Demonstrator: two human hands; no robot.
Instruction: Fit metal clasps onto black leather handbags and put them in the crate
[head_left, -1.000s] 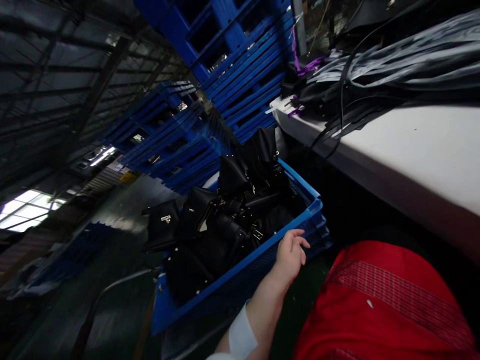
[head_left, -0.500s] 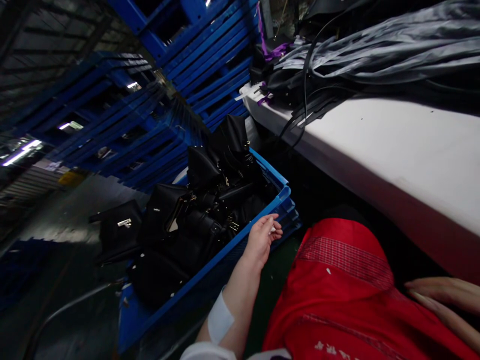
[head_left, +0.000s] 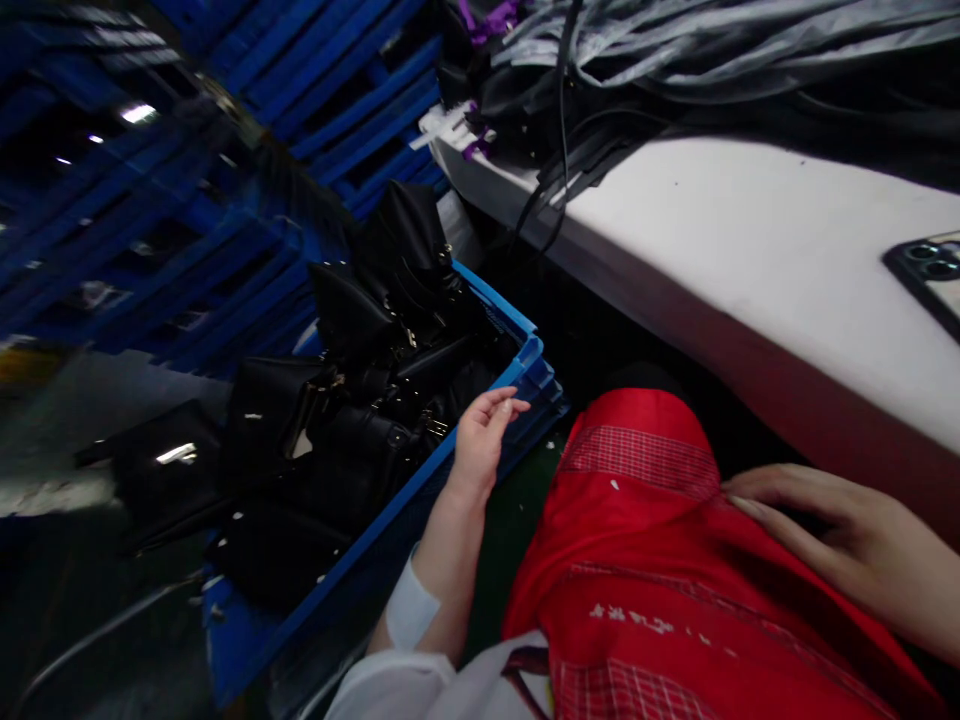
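Note:
My left hand (head_left: pixel 484 440) hangs over the near rim of a blue plastic crate (head_left: pixel 390 535), fingers loosely stretched and nothing visible in them. Black bags (head_left: pixel 367 440) with gold-coloured metal fittings are heaped in the crate, some leaning out past its left side. On the right, my right hand (head_left: pixel 832 530) pinches the red apron (head_left: pixel 630 530) over my lap between thumb and fingers. A small white scrap (head_left: pixel 615 485) lies on the apron.
A white-topped table (head_left: pixel 712 240) runs along the right, bearing a phone (head_left: pixel 934 270), grey plastic sheeting (head_left: pixel 697 60) and dark straps. Stacked blue pallets (head_left: pixel 337 110) stand behind the crate. A black cable (head_left: pixel 564 110) hangs over the table edge.
My right hand has come further into view and onto the apron. The small white piece at my left fingertips no longer shows there, and those fingers have loosened. The view has swung right, revealing the phone.

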